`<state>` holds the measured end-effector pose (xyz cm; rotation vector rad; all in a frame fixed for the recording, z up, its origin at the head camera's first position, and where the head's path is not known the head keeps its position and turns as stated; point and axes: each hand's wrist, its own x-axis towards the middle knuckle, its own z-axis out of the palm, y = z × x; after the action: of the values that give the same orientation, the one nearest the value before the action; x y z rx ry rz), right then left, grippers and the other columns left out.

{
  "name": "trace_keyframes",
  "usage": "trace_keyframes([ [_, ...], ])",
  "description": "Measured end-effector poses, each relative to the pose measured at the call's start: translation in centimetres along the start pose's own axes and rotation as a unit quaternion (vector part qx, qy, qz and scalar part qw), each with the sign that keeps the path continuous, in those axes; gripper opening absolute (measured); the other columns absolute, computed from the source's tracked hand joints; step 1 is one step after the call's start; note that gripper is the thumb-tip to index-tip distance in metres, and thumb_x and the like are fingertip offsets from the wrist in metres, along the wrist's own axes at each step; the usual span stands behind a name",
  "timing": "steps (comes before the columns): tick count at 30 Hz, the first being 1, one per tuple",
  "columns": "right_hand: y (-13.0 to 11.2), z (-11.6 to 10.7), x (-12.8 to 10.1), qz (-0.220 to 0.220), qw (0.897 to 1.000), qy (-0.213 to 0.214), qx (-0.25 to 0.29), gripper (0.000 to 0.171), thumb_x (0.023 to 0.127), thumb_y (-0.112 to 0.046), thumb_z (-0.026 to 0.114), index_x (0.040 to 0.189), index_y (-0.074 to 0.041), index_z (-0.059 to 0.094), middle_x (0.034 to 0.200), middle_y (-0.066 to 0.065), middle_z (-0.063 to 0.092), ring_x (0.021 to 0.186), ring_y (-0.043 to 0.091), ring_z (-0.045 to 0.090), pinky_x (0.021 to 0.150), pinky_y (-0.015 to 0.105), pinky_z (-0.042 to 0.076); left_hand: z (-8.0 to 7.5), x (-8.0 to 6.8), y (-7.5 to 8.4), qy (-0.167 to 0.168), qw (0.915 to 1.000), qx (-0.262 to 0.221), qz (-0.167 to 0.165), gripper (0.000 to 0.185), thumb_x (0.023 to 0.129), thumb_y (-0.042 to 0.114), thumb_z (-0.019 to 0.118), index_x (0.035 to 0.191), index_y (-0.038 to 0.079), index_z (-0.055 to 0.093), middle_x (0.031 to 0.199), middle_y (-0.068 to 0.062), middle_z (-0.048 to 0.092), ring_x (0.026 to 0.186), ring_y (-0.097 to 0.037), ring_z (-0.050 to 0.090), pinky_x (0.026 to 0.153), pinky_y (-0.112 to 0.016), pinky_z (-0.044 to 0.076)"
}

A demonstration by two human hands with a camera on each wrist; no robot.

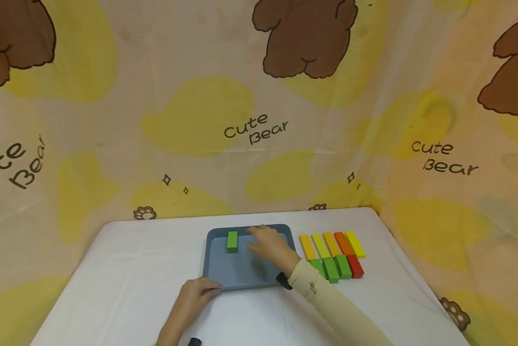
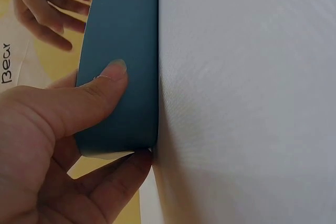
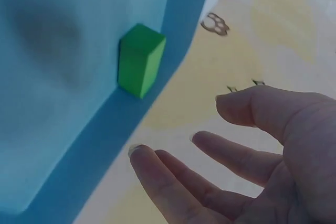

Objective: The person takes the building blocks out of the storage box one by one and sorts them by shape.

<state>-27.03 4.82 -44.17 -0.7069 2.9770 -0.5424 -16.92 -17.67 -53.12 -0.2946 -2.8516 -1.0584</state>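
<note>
Blue plastic tray (image 1: 224,281) is pinched at its near corner by the left hand (image 1: 195,294), thumb on top. Just beyond the right hand (image 1: 271,246), which hovers empty with relaxed, spread fingers, a green wooden block (image 1: 232,241) lies in the tray.

Left hand (image 1: 196,292) thumb and fingers pinching, right hand (image 1: 269,245) extended forward, fingers loosely spread

Smooth matt plastic tray (image 1: 215,269) — painted, faintly glossy green block (image 1: 232,241) — on a creased white cloth table cover (image 1: 124,278).
</note>
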Motion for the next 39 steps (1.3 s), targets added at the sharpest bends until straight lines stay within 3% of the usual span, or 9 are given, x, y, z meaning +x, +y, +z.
trace_keyframes([
  [11, -1.4, 3.2, 2.9, 0.0, 0.999, -0.031, -0.022, 0.042, 0.093, -0.022, 0.063, 0.132, -0.007, 0.056, 0.118, 0.014, 0.066, 0.101, 0.025, 0.065, 0.079, 0.036, 0.057, -0.1, -0.4, -0.3, -0.01, 0.9999, 0.0, 0.011, 0.012, 0.08, 0.012, 0.077, 0.091, 0.015, 0.078, 0.088, 0.001, 0.077, 0.089, -0.022, 0.074, 0.079, -0.038, 0.061],
  [15, -1.9, 3.9, 3.5, -0.015, 0.999, -0.027, -0.021, 0.038, 0.092, -0.022, 0.064, 0.126, -0.005, 0.059, 0.097, 0.009, 0.065, 0.079, 0.017, 0.058, 0.06, 0.027, 0.048, -0.1, -0.4, -0.3, -0.007, 0.9998, 0.003, 0.016, 0.012, 0.079, 0.012, 0.077, 0.09, 0.014, 0.079, 0.088, 0.0, 0.077, 0.088, -0.023, 0.074, 0.079, -0.038, 0.061],
  [19, -2.2, 4.2, 4.4, -0.023, 0.999, -0.018, -0.02, 0.034, 0.09, -0.022, 0.065, 0.119, -0.005, 0.06, 0.08, 0.003, 0.055, 0.066, 0.013, 0.046, 0.051, 0.023, 0.037, -0.2, -0.2, -0.4, -0.002, 0.9999, 0.007, 0.015, 0.011, 0.079, 0.012, 0.077, 0.09, 0.015, 0.079, 0.088, 0.001, 0.077, 0.089, -0.022, 0.074, 0.079, -0.037, 0.061],
  [26, -2.3, 4.8, 5.4, -0.014, 0.999, -0.03, -0.035, 0.018, 0.092, -0.025, 0.065, 0.1, -0.01, 0.061, 0.072, -0.002, 0.052, 0.062, 0.011, 0.045, 0.05, 0.022, 0.037, -0.2, -0.1, -0.5, -0.005, 0.9999, -0.005, 0.011, 0.01, 0.08, 0.013, 0.077, 0.09, 0.015, 0.078, 0.087, 0.002, 0.077, 0.087, -0.02, 0.074, 0.078, -0.035, 0.061],
  [39, -2.4, 5.0, 6.3, 0.004, 0.997, -0.026, -0.069, 0.019, 0.092, -0.027, 0.066, 0.097, -0.01, 0.063, 0.072, 0.0, 0.055, 0.063, 0.013, 0.047, 0.051, 0.025, 0.039, -0.2, -0.1, -0.3, 0.005, 0.9997, -0.005, 0.023, 0.011, 0.079, 0.013, 0.077, 0.09, 0.015, 0.079, 0.087, 0.002, 0.077, 0.087, -0.02, 0.074, 0.079, -0.035, 0.061],
])
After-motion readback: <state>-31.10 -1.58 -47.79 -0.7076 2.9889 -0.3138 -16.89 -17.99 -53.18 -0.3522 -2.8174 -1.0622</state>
